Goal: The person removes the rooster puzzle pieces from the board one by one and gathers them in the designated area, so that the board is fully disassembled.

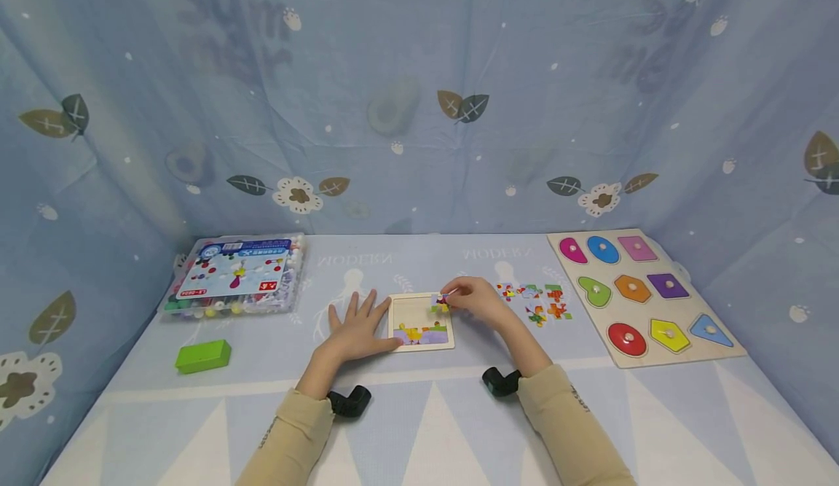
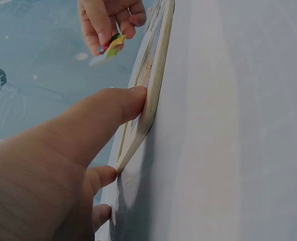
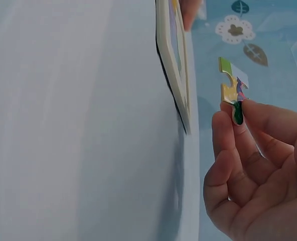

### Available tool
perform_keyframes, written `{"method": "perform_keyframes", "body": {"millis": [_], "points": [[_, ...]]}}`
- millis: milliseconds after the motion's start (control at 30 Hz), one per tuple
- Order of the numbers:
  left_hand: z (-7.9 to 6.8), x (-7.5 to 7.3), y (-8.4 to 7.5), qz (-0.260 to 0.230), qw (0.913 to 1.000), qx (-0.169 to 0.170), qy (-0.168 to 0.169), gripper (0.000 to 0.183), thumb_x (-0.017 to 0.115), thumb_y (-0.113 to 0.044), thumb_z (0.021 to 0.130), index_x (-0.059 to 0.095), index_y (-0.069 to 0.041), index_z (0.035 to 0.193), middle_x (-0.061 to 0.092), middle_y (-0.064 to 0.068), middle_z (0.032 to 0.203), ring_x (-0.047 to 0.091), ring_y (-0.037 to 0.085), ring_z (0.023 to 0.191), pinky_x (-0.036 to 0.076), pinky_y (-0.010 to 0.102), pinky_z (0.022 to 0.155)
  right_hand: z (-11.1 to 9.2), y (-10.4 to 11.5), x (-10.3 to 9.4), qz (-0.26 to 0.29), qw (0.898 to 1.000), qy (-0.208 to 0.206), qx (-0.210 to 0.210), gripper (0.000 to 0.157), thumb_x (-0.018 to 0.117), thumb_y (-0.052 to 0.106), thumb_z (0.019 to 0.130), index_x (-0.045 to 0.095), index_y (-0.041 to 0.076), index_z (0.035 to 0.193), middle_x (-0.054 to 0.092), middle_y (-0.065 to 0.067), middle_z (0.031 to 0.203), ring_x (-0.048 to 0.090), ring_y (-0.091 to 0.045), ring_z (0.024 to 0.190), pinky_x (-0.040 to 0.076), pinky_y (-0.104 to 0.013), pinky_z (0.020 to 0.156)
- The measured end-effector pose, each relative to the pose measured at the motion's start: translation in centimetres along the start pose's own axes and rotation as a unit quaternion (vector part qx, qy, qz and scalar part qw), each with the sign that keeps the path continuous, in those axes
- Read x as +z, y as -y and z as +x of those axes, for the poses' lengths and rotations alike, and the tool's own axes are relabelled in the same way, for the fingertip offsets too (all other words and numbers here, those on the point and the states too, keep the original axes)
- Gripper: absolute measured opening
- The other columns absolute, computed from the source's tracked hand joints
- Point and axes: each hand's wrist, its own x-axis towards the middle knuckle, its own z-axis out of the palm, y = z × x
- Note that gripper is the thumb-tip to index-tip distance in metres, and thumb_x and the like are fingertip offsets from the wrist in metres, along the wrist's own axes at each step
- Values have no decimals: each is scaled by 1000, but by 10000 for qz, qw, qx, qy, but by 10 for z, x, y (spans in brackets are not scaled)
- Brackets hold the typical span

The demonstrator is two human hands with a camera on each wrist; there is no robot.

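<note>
Curtain and table: pale blue leaf-print curtain (image 1: 387, 63) rising behind, blue-and-white tablecloth (image 1: 262, 377) spread below
Left hand: spread wide (image 1: 356, 331), fingers apart, thumb touching the near left edge of the wooden puzzle frame (image 1: 426, 348), and nothing held
Right hand: thumb and fingertips together (image 1: 477, 302), clamped on one jigsaw piece (image 3: 229, 91), yellow, green and purple
Held piece: poised above the frame's far right corner, just clear of the wood!
Frame: near part filled with picture, far part bare
Danger: only an edge pinched, so a loosened thumb could drop it or flip it; a hard push at a wrong angle might, I reckon, skid the frame, with so light a touch on the other side
Count: one frame, one piece in hand, five loose jigsaw pieces (image 1: 558, 312) by my eye, one shape board (image 1: 609, 314) with nine knobbed shapes, one bead case (image 1: 232, 271), one green block (image 1: 203, 356)
</note>
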Motion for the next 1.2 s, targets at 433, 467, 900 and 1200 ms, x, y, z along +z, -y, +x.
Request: {"method": "perform_keyframes", "body": {"millis": [433,467,900,1200], "points": [[-1,1,1,-84,9999,56,-25,85,59,-58,80,28,-16,147,12,16,154,0,43,139,-6,71,98,-19,-17,-36,74,9997,-231,61,22,59,11,89,63,-1,107,67,-9,87,60,-25,81,44,-32,66],[-1,1,1,-80,9999,57,-24,85,59,-58,80,28,-16,147,12,16,153,0,43,139,-6,71,98,-20,-19,-39,76,9997,-236,53,23,59,11,89,62,-2,107,67,-10,87,59,-25,81,44,-32,66],[-1,1,0,-36,10000,42,-31,85,59,-58,80,28,-16,147,12,16,154,1,43,139,-5,71,98,-31,-38,-63,148,9969,-658,398,24,58,13,89,62,-2,107,64,-3,84,55,-18,78,43,-29,65],[-1,1,0,-48,10000,23,-37,84,59,-57,80,28,-16,147,13,16,153,0,43,139,-6,71,98,-36,-45,-77,-46,9954,-491,817,25,59,11,89,62,-6,108,63,-6,89,57,-7,71,47,-23,65]]}}
